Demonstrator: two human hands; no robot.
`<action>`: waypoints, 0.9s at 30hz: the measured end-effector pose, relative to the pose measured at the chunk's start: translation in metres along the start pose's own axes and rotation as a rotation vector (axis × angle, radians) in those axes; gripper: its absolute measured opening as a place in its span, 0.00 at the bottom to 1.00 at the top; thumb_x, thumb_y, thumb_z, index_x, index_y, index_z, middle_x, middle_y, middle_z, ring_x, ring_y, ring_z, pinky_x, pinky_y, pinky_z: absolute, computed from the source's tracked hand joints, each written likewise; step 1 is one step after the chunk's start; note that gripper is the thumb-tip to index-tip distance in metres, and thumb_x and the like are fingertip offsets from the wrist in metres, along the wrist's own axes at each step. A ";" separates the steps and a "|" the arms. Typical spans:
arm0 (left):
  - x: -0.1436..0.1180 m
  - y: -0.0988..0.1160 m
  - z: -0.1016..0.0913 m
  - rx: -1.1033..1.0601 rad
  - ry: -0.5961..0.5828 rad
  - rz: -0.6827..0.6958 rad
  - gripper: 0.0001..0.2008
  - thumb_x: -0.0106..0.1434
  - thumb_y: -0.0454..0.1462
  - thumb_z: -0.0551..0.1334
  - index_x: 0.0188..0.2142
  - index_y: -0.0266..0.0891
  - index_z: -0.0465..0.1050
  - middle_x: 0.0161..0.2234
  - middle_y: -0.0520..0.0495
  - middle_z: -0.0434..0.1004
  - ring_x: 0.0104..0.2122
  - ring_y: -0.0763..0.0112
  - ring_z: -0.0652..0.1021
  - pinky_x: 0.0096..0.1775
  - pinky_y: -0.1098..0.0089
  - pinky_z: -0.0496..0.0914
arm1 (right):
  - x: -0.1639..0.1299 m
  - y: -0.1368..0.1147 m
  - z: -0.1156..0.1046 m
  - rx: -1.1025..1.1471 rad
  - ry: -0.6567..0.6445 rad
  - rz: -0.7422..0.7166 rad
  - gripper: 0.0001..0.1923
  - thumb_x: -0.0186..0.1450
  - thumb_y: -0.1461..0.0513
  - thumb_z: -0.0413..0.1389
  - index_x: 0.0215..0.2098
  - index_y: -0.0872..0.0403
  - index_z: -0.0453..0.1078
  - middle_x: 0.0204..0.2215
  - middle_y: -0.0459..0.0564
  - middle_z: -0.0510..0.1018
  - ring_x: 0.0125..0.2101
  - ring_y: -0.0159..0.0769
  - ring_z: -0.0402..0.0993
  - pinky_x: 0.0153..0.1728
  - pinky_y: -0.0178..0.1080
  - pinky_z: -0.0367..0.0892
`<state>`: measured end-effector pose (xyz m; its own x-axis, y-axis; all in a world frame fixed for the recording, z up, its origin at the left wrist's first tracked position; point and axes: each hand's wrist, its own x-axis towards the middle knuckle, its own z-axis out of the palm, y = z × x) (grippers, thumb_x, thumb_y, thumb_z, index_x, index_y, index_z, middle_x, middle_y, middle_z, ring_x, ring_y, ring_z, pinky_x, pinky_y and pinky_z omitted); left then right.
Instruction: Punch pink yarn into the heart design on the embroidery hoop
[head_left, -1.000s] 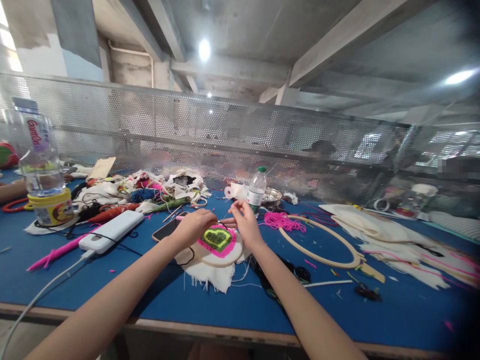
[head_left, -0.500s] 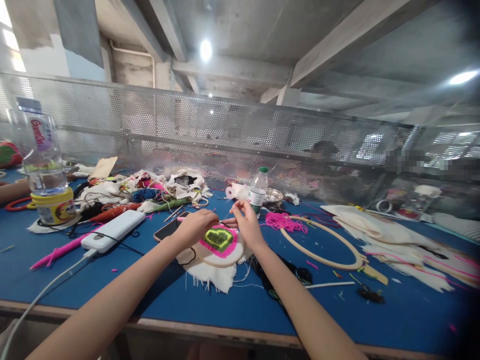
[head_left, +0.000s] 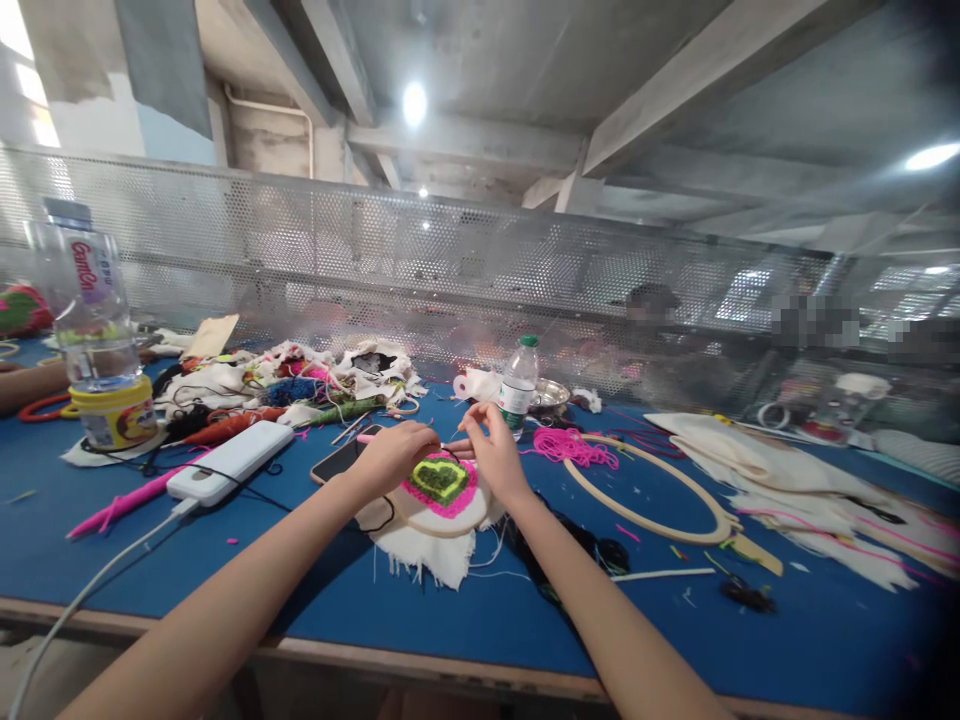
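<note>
Heart patch (head_left: 439, 480) in small hoop (head_left: 420, 520): green centre and pink border filled. Left hand (head_left: 390, 455) clamped on pink tool (head_left: 365, 438); right hand (head_left: 491, 450) pinching black thread (head_left: 448, 452).

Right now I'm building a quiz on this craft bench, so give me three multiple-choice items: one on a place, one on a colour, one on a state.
1. Where does the large empty hoop lie?
A. Right of the small embroidery hoop
B. Under the power bank
C. On the yellow tub

2. What colour rings the green heart?
A. Orange
B. Pink
C. White

3. How is the green-capped bottle?
A. Lying down
B. Upright, cap on
C. Upright, uncapped

Answers:
1. A: the large empty hoop lies flat on the blue table, right of the small embroidery hoop, where the left hand and right hand meet.
2. B: pink yarn borders the green heart.
3. B: the green-capped bottle stands with its cap in place.
</note>
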<state>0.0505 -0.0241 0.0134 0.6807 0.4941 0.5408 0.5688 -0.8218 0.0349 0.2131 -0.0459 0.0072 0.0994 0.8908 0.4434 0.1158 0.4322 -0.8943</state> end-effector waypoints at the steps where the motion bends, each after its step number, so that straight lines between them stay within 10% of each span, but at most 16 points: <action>1: 0.000 0.000 0.000 -0.002 -0.004 0.001 0.10 0.63 0.36 0.49 0.34 0.37 0.68 0.31 0.47 0.72 0.32 0.71 0.71 0.33 0.74 0.62 | 0.000 0.000 0.000 -0.022 0.004 -0.012 0.09 0.58 0.54 0.48 0.31 0.50 0.54 0.29 0.44 0.65 0.19 0.29 0.69 0.18 0.34 0.66; 27: -0.001 -0.002 0.002 -0.021 -0.017 0.002 0.11 0.63 0.36 0.48 0.34 0.36 0.67 0.31 0.46 0.71 0.32 0.70 0.71 0.33 0.72 0.64 | -0.007 -0.007 0.004 -0.126 0.003 -0.077 0.06 0.60 0.56 0.44 0.32 0.50 0.52 0.30 0.45 0.63 0.17 0.28 0.68 0.18 0.35 0.67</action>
<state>0.0503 -0.0224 0.0112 0.6896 0.4975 0.5262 0.5580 -0.8282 0.0518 0.2082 -0.0544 0.0103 0.0887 0.8552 0.5106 0.2466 0.4778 -0.8432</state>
